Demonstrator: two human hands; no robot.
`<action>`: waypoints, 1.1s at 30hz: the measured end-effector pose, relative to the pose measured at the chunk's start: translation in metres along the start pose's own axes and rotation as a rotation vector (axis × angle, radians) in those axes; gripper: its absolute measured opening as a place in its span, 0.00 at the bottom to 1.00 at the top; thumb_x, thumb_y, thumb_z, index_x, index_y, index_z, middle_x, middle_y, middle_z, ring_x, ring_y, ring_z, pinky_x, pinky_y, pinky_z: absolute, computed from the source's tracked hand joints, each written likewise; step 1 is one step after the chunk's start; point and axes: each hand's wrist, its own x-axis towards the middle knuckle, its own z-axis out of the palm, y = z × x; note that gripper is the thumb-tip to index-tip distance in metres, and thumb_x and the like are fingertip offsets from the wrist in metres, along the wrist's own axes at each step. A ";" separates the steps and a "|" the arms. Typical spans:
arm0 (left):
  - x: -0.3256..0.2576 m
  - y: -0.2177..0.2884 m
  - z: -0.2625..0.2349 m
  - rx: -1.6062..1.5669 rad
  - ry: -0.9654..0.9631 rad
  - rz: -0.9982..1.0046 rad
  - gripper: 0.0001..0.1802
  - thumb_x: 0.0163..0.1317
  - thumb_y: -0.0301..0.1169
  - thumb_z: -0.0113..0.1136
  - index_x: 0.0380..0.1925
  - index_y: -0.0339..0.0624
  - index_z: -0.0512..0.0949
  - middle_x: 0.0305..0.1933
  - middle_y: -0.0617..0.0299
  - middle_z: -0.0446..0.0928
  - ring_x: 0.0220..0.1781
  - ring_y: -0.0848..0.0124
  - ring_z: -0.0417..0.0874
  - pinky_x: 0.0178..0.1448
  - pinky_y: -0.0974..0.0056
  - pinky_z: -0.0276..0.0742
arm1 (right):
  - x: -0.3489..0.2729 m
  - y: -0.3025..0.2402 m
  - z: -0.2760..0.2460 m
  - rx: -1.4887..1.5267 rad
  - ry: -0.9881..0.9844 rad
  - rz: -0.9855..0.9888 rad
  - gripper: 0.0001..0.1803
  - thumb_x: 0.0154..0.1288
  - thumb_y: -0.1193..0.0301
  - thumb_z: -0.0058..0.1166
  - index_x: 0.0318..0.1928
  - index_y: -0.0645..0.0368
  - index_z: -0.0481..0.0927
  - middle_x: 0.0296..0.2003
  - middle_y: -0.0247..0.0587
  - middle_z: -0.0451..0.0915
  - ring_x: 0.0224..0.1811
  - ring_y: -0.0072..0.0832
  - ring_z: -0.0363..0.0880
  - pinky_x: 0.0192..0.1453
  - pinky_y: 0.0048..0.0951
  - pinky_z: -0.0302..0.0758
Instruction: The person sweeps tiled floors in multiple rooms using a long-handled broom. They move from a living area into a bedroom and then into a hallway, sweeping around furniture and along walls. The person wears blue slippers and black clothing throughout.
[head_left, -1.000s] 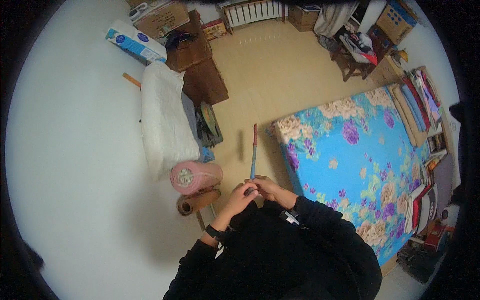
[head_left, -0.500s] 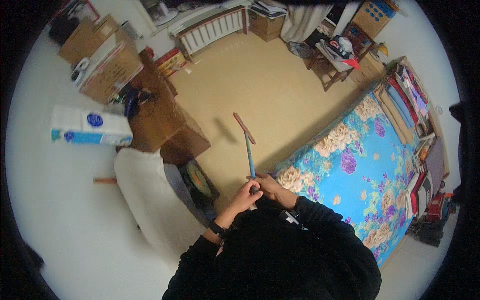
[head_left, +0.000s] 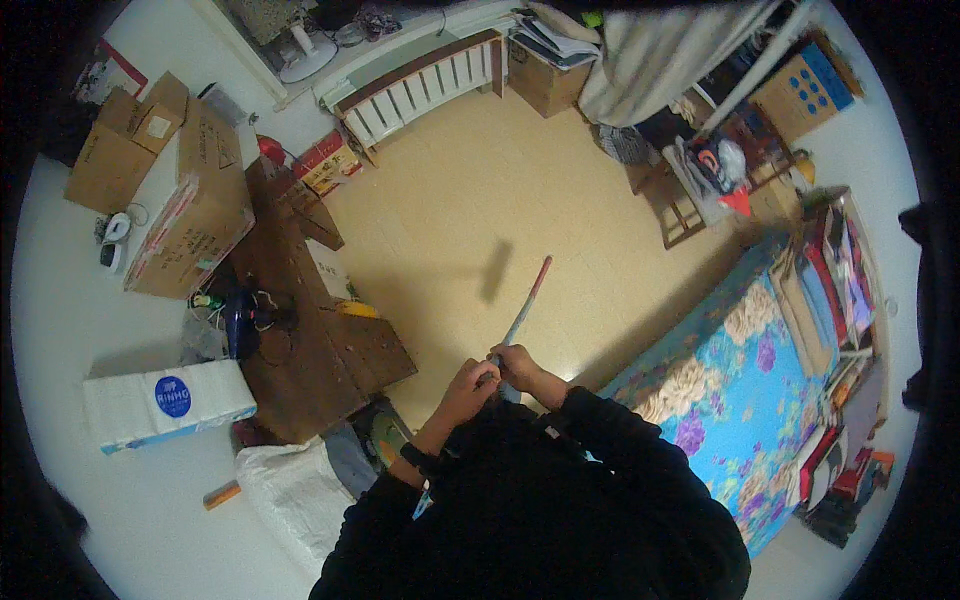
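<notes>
A blue-handled pole (head_left: 522, 316) with a narrow reddish bar at its far end slants up and to the right from my hands. The bar appears nearly edge-on, in line with the handle, so I cannot tell its kind. My right hand (head_left: 524, 372) is wrapped round the handle, closed, in front of my chest. Close beside it on the left, my left hand (head_left: 470, 388) is closed round the lower end. Where the fingers overlap, the handle is partly hidden. The bar hangs above the tan floor (head_left: 430, 200), casting a shadow.
To the left stand a brown wooden desk (head_left: 345, 365), stacked cardboard boxes (head_left: 190, 235) and a white tissue pack (head_left: 120, 405). On the right is a bed with a blue flowered cover (head_left: 730, 415). A chair heaped with things (head_left: 690, 200) and a white radiator (head_left: 420, 80) are farther off.
The pole has turned: its bar, crosswise before, now lines up with the handle, and its tip points farther right. My hands are slightly farther left. The view has shifted too.
</notes>
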 end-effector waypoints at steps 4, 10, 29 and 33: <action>0.121 -0.006 -0.037 -0.080 -0.005 0.019 0.12 0.61 0.30 0.56 0.44 0.42 0.73 0.39 0.55 0.71 0.39 0.67 0.74 0.45 0.64 0.70 | 0.092 -0.088 -0.009 -0.890 -0.039 -0.535 0.08 0.60 0.70 0.54 0.29 0.63 0.76 0.26 0.40 0.75 0.29 0.33 0.75 0.32 0.35 0.72; 0.307 -0.015 -0.066 -0.237 -0.077 -0.199 0.36 0.60 0.37 0.60 0.65 0.41 0.57 0.36 0.54 0.74 0.33 0.67 0.79 0.38 0.62 0.75 | 0.209 -0.224 -0.017 -0.411 0.305 -0.147 0.08 0.56 0.69 0.49 0.29 0.63 0.73 0.21 0.40 0.72 0.22 0.31 0.73 0.23 0.36 0.71; 0.787 -0.131 -0.138 -0.569 0.225 -0.456 0.18 0.67 0.46 0.48 0.31 0.42 0.72 0.14 0.65 0.67 0.13 0.74 0.67 0.17 0.69 0.62 | 0.613 -0.567 -0.031 -1.146 0.272 -0.087 0.20 0.55 0.67 0.53 0.46 0.66 0.71 0.35 0.57 0.79 0.37 0.48 0.80 0.37 0.44 0.76; 0.888 -0.160 -0.171 -1.107 0.092 -0.742 0.18 0.67 0.44 0.49 0.32 0.40 0.74 0.17 0.65 0.68 0.16 0.75 0.68 0.20 0.71 0.62 | 0.693 -0.615 -0.047 -0.828 0.355 -0.014 0.14 0.58 0.71 0.51 0.45 0.58 0.71 0.31 0.35 0.71 0.29 0.26 0.70 0.31 0.31 0.72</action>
